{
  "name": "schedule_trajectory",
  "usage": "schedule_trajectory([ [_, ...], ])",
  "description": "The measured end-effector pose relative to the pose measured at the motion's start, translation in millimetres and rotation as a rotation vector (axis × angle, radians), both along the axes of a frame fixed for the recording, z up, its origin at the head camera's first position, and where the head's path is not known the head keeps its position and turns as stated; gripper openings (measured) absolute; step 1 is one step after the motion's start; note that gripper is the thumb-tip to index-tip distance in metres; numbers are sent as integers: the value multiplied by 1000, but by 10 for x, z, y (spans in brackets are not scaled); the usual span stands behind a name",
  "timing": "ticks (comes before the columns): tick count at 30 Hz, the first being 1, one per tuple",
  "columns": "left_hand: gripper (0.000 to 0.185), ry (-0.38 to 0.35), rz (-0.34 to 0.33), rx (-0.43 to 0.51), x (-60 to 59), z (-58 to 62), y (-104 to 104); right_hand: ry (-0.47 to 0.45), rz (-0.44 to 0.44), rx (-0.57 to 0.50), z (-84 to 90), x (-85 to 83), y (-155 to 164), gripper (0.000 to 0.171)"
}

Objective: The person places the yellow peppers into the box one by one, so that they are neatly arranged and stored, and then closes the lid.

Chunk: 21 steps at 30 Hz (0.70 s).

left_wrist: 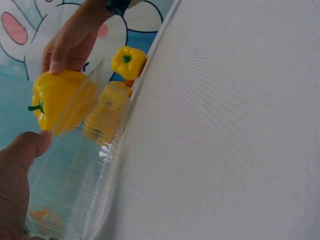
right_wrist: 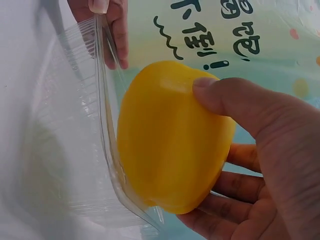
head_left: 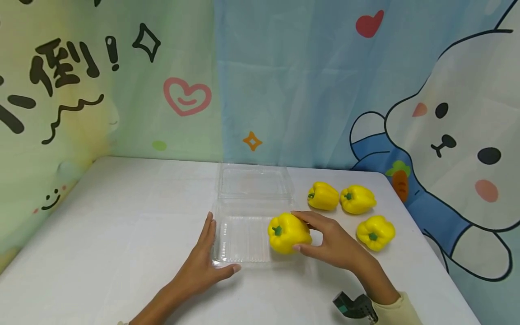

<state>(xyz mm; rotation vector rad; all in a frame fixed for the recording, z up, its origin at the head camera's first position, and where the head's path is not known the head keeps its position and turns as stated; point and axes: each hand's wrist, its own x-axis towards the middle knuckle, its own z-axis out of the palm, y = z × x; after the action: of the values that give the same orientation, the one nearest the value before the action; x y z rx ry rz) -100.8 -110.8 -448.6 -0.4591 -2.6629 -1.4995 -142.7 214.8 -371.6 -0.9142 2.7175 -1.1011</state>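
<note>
My right hand (head_left: 333, 237) holds a yellow bell pepper (head_left: 287, 233) between thumb and fingers, over the right part of a clear plastic box (head_left: 243, 239). The pepper's green stem points left in the head view; the right wrist view shows its smooth yellow side (right_wrist: 172, 135) beside the box wall. Its lid (head_left: 253, 183) is hinged open toward the back. At the box's front left corner is my left hand (head_left: 199, 262), fingers straight along the left side and thumb stretched along the front edge.
Right of the box lie three more yellow bell peppers: two side by side at the back, a left one (head_left: 323, 196) and a right one (head_left: 357, 199), and a nearer one (head_left: 375, 233). The white table (head_left: 101, 234) ends at a printed cloth backdrop (head_left: 284, 90).
</note>
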Motion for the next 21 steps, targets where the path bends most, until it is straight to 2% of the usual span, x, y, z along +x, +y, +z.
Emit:
schedule_trajectory([
  [11, 124, 3, 10, -23, 0, 2, 6, -2, 86, 4, -56, -8, -41, 65],
  [21, 124, 15, 6, -38, 6, -6, 5, -13, 58, 51, -125, -10, -78, 69],
])
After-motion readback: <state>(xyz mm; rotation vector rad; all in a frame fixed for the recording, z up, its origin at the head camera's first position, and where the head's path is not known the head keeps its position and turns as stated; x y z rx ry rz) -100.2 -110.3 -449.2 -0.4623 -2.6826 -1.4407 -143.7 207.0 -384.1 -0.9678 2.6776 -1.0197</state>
